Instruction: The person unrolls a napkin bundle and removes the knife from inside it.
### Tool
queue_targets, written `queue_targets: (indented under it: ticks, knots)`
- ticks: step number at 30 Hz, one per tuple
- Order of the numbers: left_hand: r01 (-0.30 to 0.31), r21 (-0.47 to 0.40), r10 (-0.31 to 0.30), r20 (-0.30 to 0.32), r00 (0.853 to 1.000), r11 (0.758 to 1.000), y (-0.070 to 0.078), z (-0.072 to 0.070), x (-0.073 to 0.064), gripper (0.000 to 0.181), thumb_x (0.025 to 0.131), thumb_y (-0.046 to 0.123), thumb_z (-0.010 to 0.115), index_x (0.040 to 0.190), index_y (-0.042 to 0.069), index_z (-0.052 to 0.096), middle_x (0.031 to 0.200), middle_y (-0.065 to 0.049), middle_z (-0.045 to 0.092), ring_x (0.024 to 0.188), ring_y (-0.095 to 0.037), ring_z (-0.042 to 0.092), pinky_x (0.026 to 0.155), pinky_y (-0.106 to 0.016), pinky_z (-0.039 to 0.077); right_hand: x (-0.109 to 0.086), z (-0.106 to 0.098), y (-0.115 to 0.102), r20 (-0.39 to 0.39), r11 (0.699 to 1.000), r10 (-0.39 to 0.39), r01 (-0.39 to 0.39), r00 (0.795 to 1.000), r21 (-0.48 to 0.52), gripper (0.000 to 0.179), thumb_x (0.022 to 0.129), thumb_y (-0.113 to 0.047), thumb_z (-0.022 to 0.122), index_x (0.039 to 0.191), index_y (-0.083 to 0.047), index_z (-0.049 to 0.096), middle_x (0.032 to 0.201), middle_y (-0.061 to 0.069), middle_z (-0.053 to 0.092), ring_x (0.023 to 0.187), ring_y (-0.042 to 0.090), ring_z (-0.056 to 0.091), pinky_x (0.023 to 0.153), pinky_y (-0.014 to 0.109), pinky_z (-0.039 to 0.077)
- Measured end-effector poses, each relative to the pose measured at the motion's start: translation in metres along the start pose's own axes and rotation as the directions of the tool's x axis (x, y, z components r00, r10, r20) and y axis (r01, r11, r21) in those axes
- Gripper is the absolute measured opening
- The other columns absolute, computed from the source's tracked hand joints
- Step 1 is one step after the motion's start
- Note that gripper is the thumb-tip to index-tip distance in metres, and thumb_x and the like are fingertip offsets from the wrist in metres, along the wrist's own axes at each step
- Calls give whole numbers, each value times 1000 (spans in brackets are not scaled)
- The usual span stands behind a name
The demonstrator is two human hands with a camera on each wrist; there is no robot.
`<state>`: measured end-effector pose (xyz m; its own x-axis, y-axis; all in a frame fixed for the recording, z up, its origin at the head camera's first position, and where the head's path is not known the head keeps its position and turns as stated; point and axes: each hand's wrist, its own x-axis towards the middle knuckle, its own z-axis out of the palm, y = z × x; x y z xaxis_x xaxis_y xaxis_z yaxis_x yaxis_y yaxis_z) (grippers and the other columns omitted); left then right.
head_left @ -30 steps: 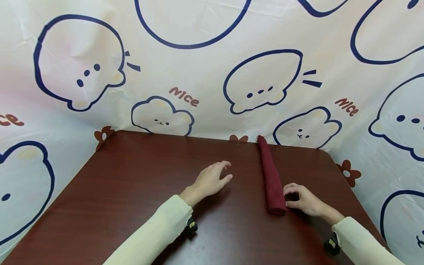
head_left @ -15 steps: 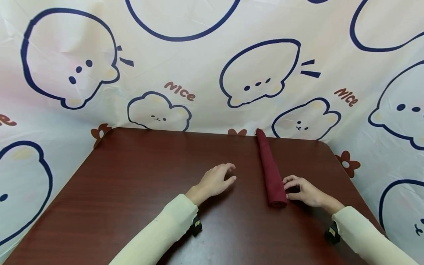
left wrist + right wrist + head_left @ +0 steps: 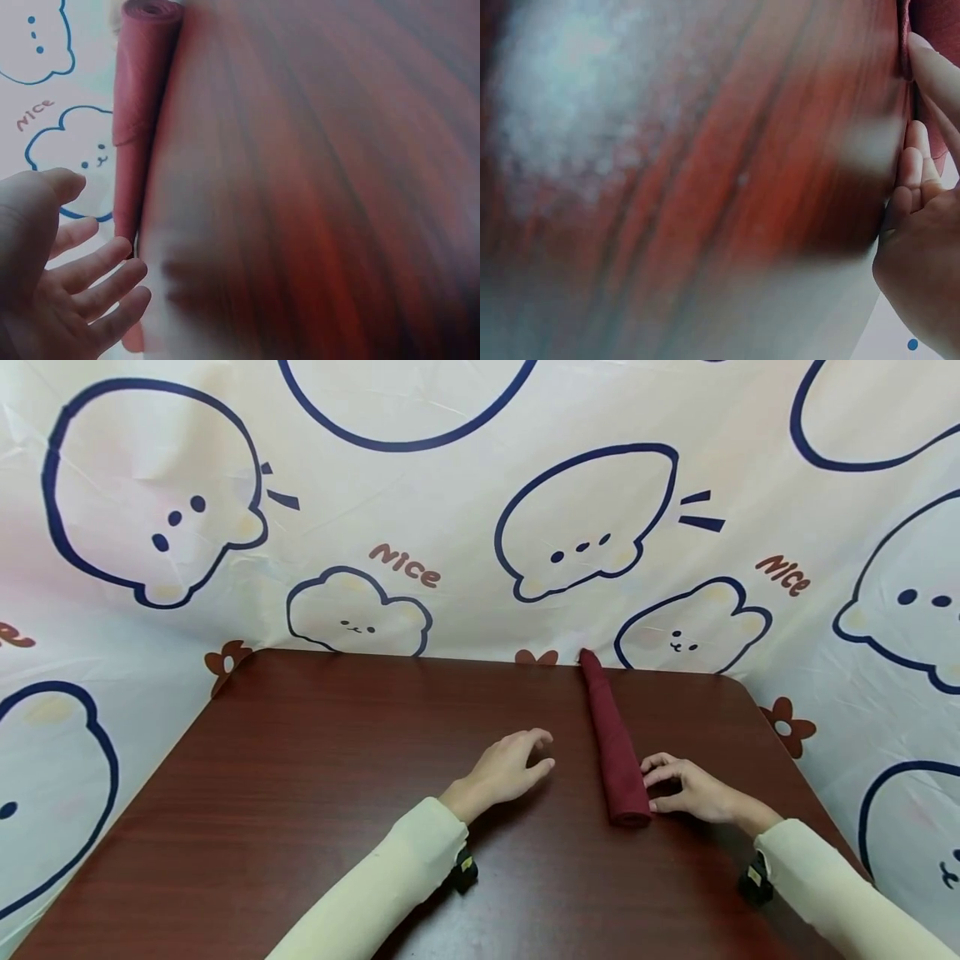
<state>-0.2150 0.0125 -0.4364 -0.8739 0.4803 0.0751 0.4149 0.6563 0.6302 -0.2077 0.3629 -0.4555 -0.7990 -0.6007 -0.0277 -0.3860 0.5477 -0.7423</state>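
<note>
A dark red cloth (image 3: 617, 752), rolled into a long tapering tube, lies on the right part of the table. Its thick near end shows spiral layers in the left wrist view, and the thin end reaches the back edge. My right hand (image 3: 693, 789) is at the near end, with thumb and fingertips against the roll's right side and the fingers loosely bent. In the right wrist view the thumb (image 3: 936, 71) lies along the cloth's edge. My left hand (image 3: 510, 768) hovers over the table left of the roll, holding nothing, thumb and fingers spread apart.
The brown wooden table (image 3: 337, 743) is bordered by a white curtain (image 3: 465, 510) printed with blue cartoon outlines, at the back and both sides. A small black device is strapped at each wrist, below the pale sleeves (image 3: 390, 877).
My left hand has moved right, closer to the roll. The right hand stays at the roll's near end, and the head view has shifted slightly.
</note>
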Motion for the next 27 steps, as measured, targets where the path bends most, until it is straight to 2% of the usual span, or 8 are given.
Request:
queue_targets:
  ticks: [9,16,21,27]
  knots:
    - [-40,-63,41,16,999,997,22,10,8,40,102,31,59,138,14,57,130,-7,67,122,-23,64,100,-41,52,1,-2,1,31,999,25,-26,999,30,22,89,-18,77,111,-13,77,124,9,54,111,-4,46,94,19,39]
    - [-90,12,89,70,994,996,42,18,13,45,102,37,59,143,20,53,137,-1,63,126,-15,60,103,-35,51,0,-2,2,41,1000,16,-17,999,24,23,90,-18,76,112,-13,77,125,8,54,112,-5,45,94,20,39]
    - [-93,73,85,102,991,993,49,25,16,49,101,41,59,147,25,49,148,2,55,135,-14,53,109,-34,48,1,1,4,39,1000,19,-20,999,19,22,90,-18,76,112,-15,77,124,5,54,111,-4,47,94,22,40]
    - [-115,141,99,116,988,983,56,30,19,54,100,45,59,149,28,46,151,3,50,138,-16,50,108,-34,49,0,0,6,46,1000,21,-21,999,8,22,90,-19,76,112,-17,76,124,5,54,111,-3,47,95,23,41]
